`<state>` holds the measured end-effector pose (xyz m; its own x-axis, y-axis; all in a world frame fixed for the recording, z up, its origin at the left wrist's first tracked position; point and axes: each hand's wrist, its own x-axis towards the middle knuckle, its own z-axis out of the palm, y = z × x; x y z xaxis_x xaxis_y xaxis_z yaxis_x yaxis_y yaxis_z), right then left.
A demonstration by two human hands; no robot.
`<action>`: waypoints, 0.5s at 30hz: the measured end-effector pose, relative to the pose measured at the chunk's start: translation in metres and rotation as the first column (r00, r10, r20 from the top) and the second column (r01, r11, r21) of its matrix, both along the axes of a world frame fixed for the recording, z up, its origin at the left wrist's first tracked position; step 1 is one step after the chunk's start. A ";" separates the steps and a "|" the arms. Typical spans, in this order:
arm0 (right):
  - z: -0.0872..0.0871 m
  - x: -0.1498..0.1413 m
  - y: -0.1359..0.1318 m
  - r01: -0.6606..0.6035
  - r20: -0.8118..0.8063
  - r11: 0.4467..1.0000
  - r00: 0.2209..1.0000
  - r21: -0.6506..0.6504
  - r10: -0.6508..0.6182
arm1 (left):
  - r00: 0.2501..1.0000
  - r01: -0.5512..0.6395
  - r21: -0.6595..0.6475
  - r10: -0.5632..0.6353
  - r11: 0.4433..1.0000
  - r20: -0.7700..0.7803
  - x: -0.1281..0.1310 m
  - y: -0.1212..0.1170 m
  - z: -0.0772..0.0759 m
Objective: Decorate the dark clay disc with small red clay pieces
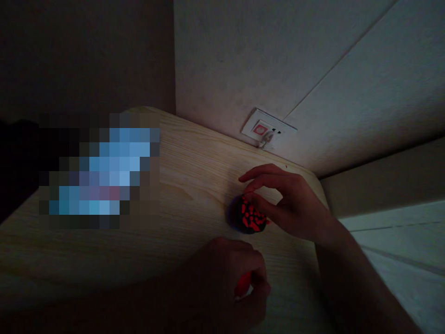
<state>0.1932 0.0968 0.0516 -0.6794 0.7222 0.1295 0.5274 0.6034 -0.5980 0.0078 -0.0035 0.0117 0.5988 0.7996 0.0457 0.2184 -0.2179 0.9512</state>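
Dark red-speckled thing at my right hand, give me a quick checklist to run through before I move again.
1. Right hand at the upper edge of the dark red-speckled thing: ok.
2. Right hand's grip firm: cannot tell; the picture is too dim there.
3. Left hand curled around the red thing: ok, though most of that thing is covered.
4. Hands apart from each other: ok; the left one is nearer the camera.
5. Light over the wooden tabletop: not ok; the scene is dim, with the left hand in deep shadow.
6. Wall socket apart from both hands: ok.
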 end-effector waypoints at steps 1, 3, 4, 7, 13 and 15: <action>0.000 0.000 0.000 0.000 0.000 1.000 1.000 0.002 0.000 | 1.000 0.000 -0.002 0.000 1.000 0.005 0.000 0.000 -0.001; 0.000 -0.001 0.000 -0.002 0.000 1.000 1.000 0.011 0.002 | 1.000 0.003 0.001 -0.003 1.000 0.012 0.001 0.000 -0.002; 0.000 -0.001 0.000 -0.003 0.000 1.000 1.000 0.016 0.003 | 1.000 0.000 0.003 0.000 1.000 0.011 0.001 0.000 -0.002; 0.000 -0.001 0.000 -0.018 0.003 1.000 1.000 0.026 0.018 | 1.000 -0.014 0.013 0.014 1.000 0.018 0.002 0.001 -0.002; 0.002 -0.002 -0.001 -0.019 0.011 1.000 1.000 0.017 0.019 | 1.000 -0.012 0.031 0.012 0.999 0.019 0.000 0.002 0.000; 0.001 -0.002 -0.001 -0.022 0.008 1.000 1.000 0.018 0.022 | 1.000 0.002 0.018 -0.002 1.000 0.016 0.000 0.002 0.000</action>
<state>0.1912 0.0958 0.0530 -0.6960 0.7049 0.1369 0.5189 0.6255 -0.5826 0.0075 -0.0012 0.0116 0.5996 0.7972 0.0703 0.2023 -0.2359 0.9505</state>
